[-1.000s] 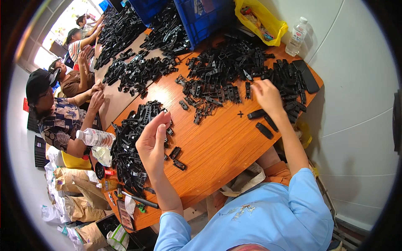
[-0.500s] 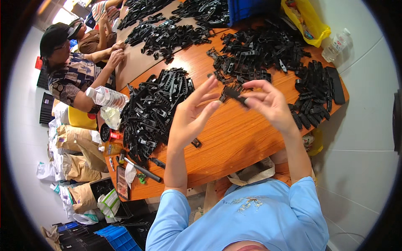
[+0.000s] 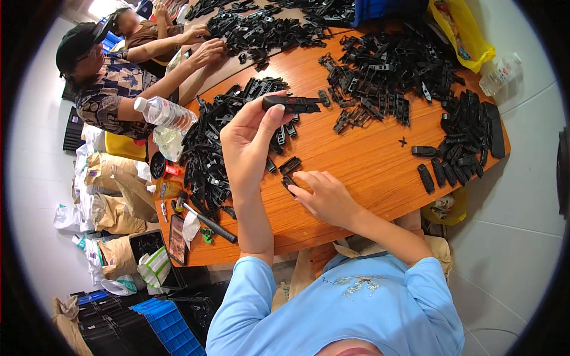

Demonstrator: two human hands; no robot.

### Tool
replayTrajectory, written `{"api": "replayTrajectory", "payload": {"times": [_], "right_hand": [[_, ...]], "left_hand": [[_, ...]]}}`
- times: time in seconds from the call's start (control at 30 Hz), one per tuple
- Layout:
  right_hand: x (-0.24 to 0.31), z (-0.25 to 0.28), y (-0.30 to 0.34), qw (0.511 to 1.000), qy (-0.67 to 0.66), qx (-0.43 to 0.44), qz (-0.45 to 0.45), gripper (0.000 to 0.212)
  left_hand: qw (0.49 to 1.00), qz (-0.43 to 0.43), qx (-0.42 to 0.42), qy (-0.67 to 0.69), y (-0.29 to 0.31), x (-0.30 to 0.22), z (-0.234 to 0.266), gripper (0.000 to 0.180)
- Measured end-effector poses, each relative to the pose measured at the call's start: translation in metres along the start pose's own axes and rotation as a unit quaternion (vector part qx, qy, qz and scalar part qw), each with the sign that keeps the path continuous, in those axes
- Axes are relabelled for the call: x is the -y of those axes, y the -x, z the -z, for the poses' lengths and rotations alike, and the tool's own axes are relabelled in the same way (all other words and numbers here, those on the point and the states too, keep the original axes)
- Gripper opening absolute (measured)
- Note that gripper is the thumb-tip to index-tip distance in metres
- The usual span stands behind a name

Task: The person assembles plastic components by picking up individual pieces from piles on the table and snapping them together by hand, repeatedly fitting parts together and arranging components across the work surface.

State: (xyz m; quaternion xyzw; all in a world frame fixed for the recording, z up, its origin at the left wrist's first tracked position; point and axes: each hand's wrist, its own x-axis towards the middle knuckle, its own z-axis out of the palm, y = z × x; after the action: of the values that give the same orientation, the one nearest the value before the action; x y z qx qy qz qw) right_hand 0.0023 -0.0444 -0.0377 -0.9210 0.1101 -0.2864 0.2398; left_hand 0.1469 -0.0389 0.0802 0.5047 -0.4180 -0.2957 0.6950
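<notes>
My left hand (image 3: pixel 248 139) is raised above the table, pinching a long black plastic clip-like part (image 3: pixel 292 105) between thumb and fingers. Lower and to the right, my right hand (image 3: pixel 330 199) rests at the tabletop. Its thumb and fingers close on a small black plastic piece (image 3: pixel 288 185), partly hidden by the fingertips. A similar loose black piece (image 3: pixel 290 165) lies just beyond it. Behind my left hand spreads a heap of black plastic parts (image 3: pixel 208 145).
Another heap of black parts (image 3: pixel 380 74) covers the far table (image 3: pixel 368 160); black pieces (image 3: pixel 460 151) are grouped at right. A plastic bottle (image 3: pixel 166 115), phone (image 3: pixel 177 240) and dark rod (image 3: pixel 217 228) lie left. A co-worker (image 3: pixel 113 89) reaches over the far left.
My left hand, previously loosely open, now holds a black part. My right hand has come down to the tabletop from a dark piece held higher up. The co-worker's hands have moved right.
</notes>
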Motion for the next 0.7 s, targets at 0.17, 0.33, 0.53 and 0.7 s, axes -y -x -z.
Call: {"api": "replayTrajectory", "payload": {"times": [0.17,0.33,0.53,0.7], "right_hand": [[0.001,-0.016,0.005,0.993,0.111,0.026,0.041,0.034],[0.01,-0.004,0.026,0.991,0.098,0.081,0.048,0.046],[0.015,0.034,0.085,0.984,0.067,0.124,0.106,0.043],[0.006,0.035,0.115,0.987,0.068,0.042,0.138,0.026]], "left_hand": [[1.0,0.002,0.008,0.002,0.003,-0.001,0.001,0.023],[1.0,0.021,0.006,-0.009,0.008,0.004,0.001,0.025],[0.999,0.042,-0.001,0.017,0.007,0.002,-0.002,0.03],[0.995,0.049,0.024,0.082,0.003,0.013,-0.01,0.028]]}}
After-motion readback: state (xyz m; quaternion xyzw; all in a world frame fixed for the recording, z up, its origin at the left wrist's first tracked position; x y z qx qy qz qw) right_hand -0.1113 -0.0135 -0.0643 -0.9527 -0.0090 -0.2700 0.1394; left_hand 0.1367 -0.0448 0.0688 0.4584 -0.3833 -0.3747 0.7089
